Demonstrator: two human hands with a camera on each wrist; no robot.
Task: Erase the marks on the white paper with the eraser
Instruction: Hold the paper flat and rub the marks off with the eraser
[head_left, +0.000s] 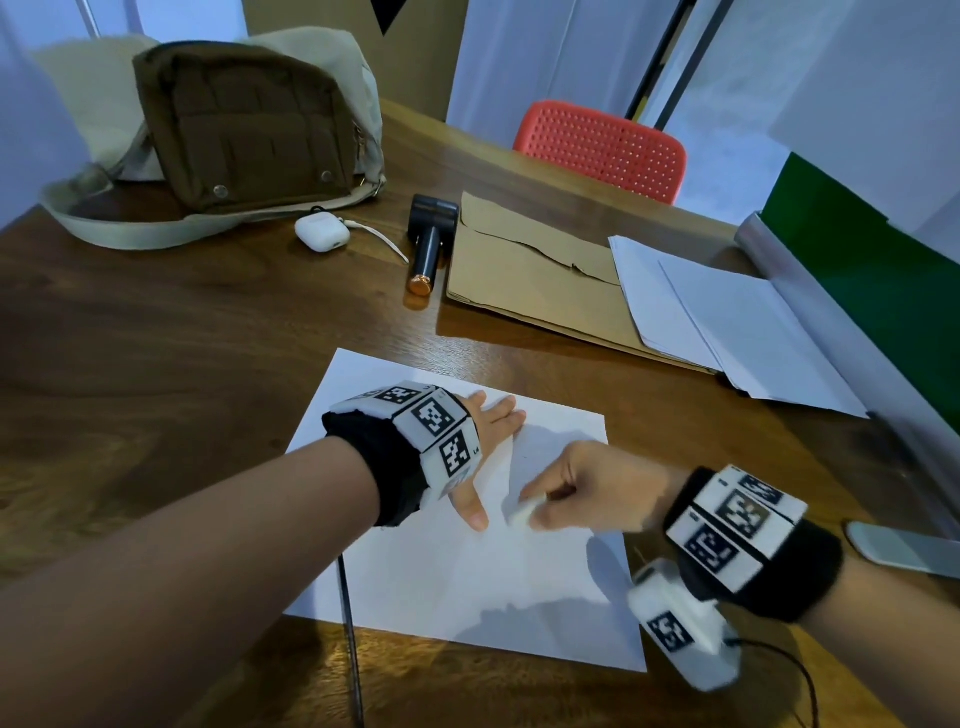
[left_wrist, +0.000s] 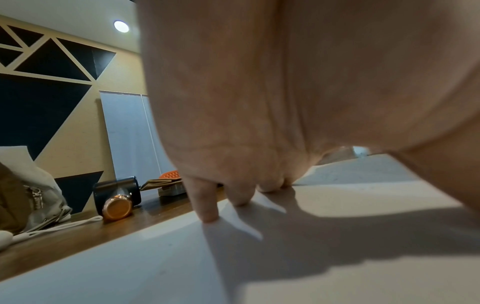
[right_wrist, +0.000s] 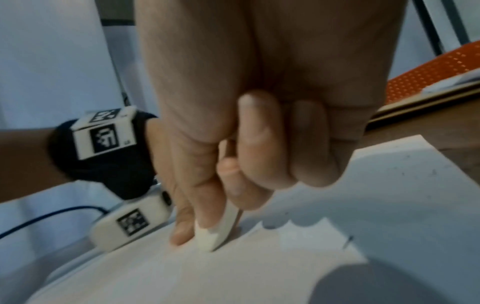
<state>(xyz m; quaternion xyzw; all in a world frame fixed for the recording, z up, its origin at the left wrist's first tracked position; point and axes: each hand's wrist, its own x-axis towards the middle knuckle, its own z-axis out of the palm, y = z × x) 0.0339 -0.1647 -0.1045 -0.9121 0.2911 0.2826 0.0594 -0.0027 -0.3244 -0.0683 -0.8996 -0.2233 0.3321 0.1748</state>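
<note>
A white sheet of paper (head_left: 467, 587) lies on the wooden table in front of me. My left hand (head_left: 485, 441) rests flat on its upper part, fingers spread and straight, pressing the sheet (left_wrist: 155, 257) down. My right hand (head_left: 566, 493) pinches a small white eraser (head_left: 522, 512) between thumb and fingers. In the right wrist view the eraser (right_wrist: 221, 232) stands on its edge against the paper (right_wrist: 259, 267), just right of the left thumb. Faint specks and small dark marks (right_wrist: 348, 240) show on the sheet.
At the back stand a brown and beige bag (head_left: 234, 130), a white earbud case (head_left: 322, 234), a black and copper device (head_left: 428, 244), a brown envelope (head_left: 524, 280) and loose white sheets (head_left: 727, 322). A red chair (head_left: 602, 148) sits behind the table. A thin rod (head_left: 350, 634) lies under the paper's lower left.
</note>
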